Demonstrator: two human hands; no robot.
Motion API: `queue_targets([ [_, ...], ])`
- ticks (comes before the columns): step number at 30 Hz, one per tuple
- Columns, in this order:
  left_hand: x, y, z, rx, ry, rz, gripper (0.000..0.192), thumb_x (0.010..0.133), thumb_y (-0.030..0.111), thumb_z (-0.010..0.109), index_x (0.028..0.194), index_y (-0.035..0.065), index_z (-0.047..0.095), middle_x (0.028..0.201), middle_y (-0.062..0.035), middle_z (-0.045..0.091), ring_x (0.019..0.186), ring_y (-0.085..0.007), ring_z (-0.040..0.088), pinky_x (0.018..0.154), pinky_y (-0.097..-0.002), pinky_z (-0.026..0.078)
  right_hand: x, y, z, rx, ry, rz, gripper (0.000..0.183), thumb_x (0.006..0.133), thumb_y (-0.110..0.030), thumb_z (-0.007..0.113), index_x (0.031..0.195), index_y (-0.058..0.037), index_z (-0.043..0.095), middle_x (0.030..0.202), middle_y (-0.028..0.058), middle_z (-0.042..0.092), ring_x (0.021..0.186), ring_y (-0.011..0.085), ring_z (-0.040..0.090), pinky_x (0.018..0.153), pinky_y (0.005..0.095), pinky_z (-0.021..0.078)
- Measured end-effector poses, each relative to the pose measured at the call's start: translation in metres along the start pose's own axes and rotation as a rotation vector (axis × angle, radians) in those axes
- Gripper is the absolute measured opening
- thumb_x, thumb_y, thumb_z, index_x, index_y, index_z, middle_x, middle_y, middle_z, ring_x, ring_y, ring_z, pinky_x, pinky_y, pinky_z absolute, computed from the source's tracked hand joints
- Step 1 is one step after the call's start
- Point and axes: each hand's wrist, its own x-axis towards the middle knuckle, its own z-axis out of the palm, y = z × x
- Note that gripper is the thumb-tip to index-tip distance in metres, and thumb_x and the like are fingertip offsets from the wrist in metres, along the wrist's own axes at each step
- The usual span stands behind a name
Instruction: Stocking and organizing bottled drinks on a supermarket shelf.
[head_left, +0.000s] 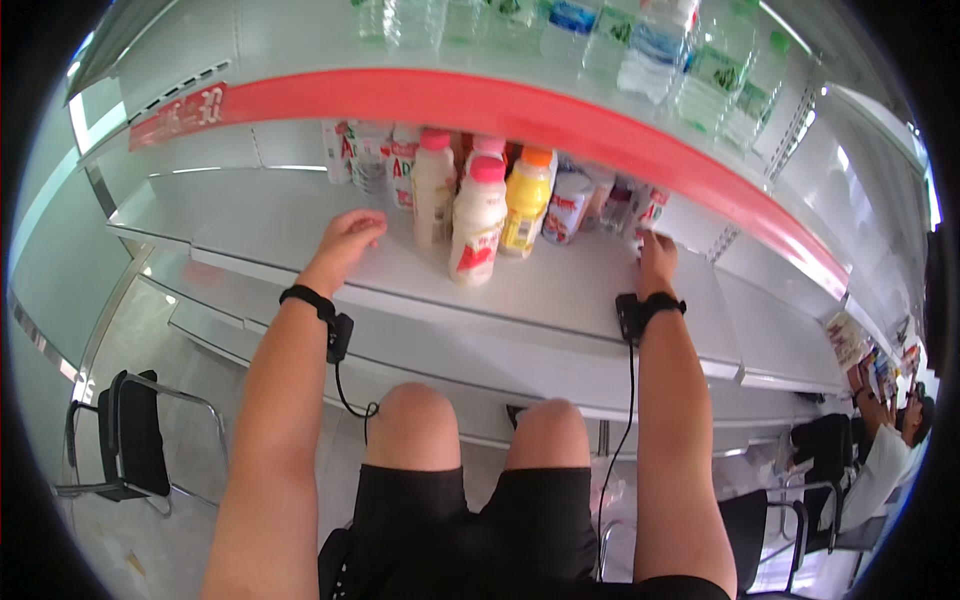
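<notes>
Pink-capped plastic drink bottles stand upright on the white metal shelf (405, 271); the front one (478, 225) is nearest me, and another (433, 191) is behind it to the left. Beside them stand an orange-capped yellow bottle (527, 206) and a printed can (568, 208). My left hand (352, 238), fingers curled and apparently holding nothing, hovers left of the bottles. On the right, my right hand (658, 251) is by a white and red bottle (651, 206); its fingertips are blurred, so whether it touches or holds anything cannot be told.
A red-edged upper shelf (480, 96) with several clear water bottles (712, 71) overhangs the drinks. More shelf tiers lie below. A black chair (135, 435) stands at left, another (742, 540) at right. A person (877, 480) sits by shelves at the far right. Cables hang from my wrist devices.
</notes>
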Motion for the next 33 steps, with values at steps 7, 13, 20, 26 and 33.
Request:
queue_targets([
  [7, 0.005, -0.01, -0.006, 0.036, -0.017, 0.042, 0.028, 0.094, 0.024, 0.073, 0.118, 0.0098, 0.074, 0.096, 0.006, 0.069, 0.082, -0.0065, 0.058, 0.073, -0.024, 0.042, -0.014, -0.01, -0.001, -0.128, -0.14, 0.124, 0.041, 0.086, -0.033, 0.075, 0.106, 0.0023, 0.074, 0.09, 0.0067, 0.071, 0.08, 0.0156, 0.063, 0.075, 0.0329, 0.0513],
  [13, 0.001, -0.008, -0.005, 0.08, -0.003, 0.035, 0.028, 0.095, 0.023, 0.072, 0.119, 0.0091, 0.073, 0.099, 0.0045, 0.068, 0.084, -0.0074, 0.058, 0.074, -0.0251, 0.043, -0.055, -0.024, -0.017, -0.163, -0.339, 0.092, 0.036, 0.087, -0.03, 0.075, 0.106, 0.0008, 0.075, 0.088, 0.0038, 0.072, 0.079, 0.0144, 0.066, 0.073, 0.0315, 0.0532],
  [20, 0.012, -0.014, -0.001, 0.117, -0.053, 0.093, 0.031, 0.095, 0.022, 0.071, 0.121, 0.0058, 0.072, 0.098, 0.0015, 0.068, 0.085, -0.01, 0.058, 0.077, -0.0263, 0.047, -0.085, -0.018, -0.021, -0.605, -0.504, -0.306, 0.043, 0.084, -0.033, 0.072, 0.113, -0.0017, 0.075, 0.113, 0.014, 0.077, 0.103, 0.0314, 0.073, 0.092, 0.0401, 0.0562],
  [26, 0.015, -0.023, -0.01, 0.133, -0.022, 0.14, 0.031, 0.093, 0.019, 0.071, 0.119, 0.0004, 0.071, 0.101, -0.0037, 0.071, 0.086, -0.0136, 0.063, 0.079, -0.0289, 0.052, -0.136, -0.073, -0.014, -0.842, -0.609, -0.209, 0.053, 0.083, -0.035, 0.066, 0.126, -0.0042, 0.071, 0.134, 0.019, 0.068, 0.128, 0.0365, 0.061, 0.111, 0.0419, 0.0478],
  [33, 0.008, -0.021, -0.006, 0.106, -0.009, 0.115, 0.03, 0.092, 0.018, 0.072, 0.117, 0.001, 0.072, 0.1, -0.0031, 0.071, 0.087, -0.0129, 0.063, 0.079, -0.0286, 0.052, -0.149, -0.062, -0.023, -0.913, -0.529, -0.433, 0.053, 0.09, -0.042, 0.063, 0.126, -0.0035, 0.069, 0.14, 0.0187, 0.063, 0.133, 0.0394, 0.054, 0.114, 0.0456, 0.0434],
])
